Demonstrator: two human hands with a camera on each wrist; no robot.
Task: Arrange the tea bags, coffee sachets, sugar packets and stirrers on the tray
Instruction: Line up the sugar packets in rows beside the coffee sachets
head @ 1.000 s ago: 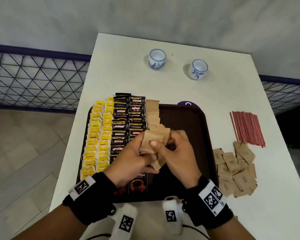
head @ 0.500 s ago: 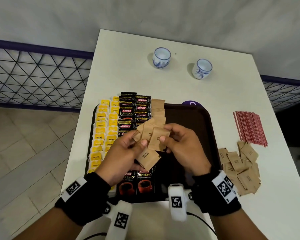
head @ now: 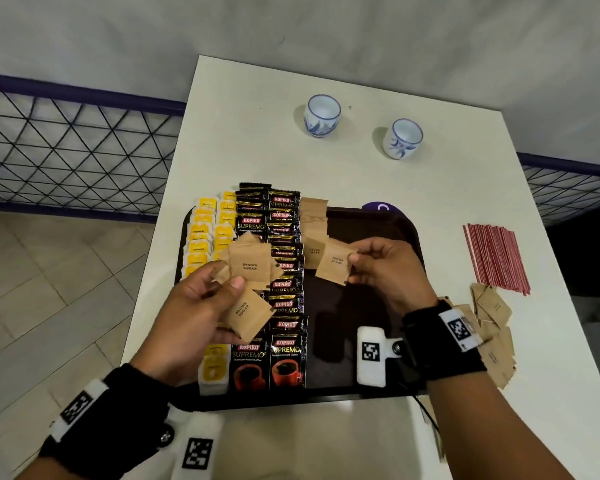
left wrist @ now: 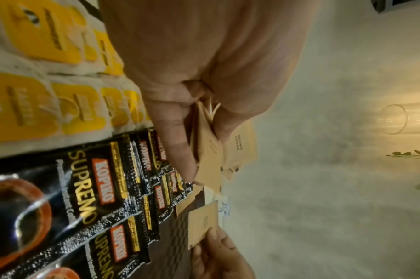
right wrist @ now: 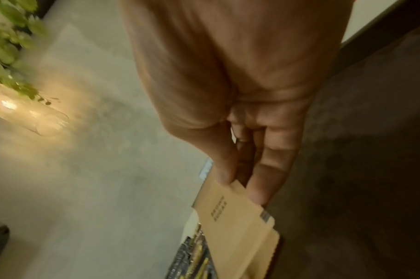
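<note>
Midway through the sugar step. Left hand point(head: 201, 313) grasping a loose fan of brown sugar packets point(head: 249, 265), thumb clamped across them, held above the coffee sachets point(head: 284, 355). Right hand point(head: 385, 268) pinching a single sugar packet point(head: 335, 263) by its edge between thumb and fingertips, hanging over the sugar column point(head: 313, 216) begun along the tray point(head: 371, 230) beside the coffee. Left-wrist view confirming the clamp: several brown edges squeezed under the thumb, though how many is too blurred to count.

On the tray so far: two rows of yellow tea bags point(head: 201, 233) at the left, two rows of black sachets next, then the short overlapping line of sugar reaching only partway toward the near edge. Right half of the tray bare. On the counter point(head: 395, 427), well apart from the tray, a loose heap of more sugar packets point(head: 492, 327) and a bundle of red stirrers point(head: 496, 258), neither yet placed. Two cups point(head: 322, 114) standing at the far side.

Next move, judged from this: lower the single packet onto the near end of the sugar line, overlapping the last one and square to the coffee row, then release. Worth keeping the fan in the left hand steady, since a slack thumb would likely spill it onto the sachets. Stirrers probably last.
</note>
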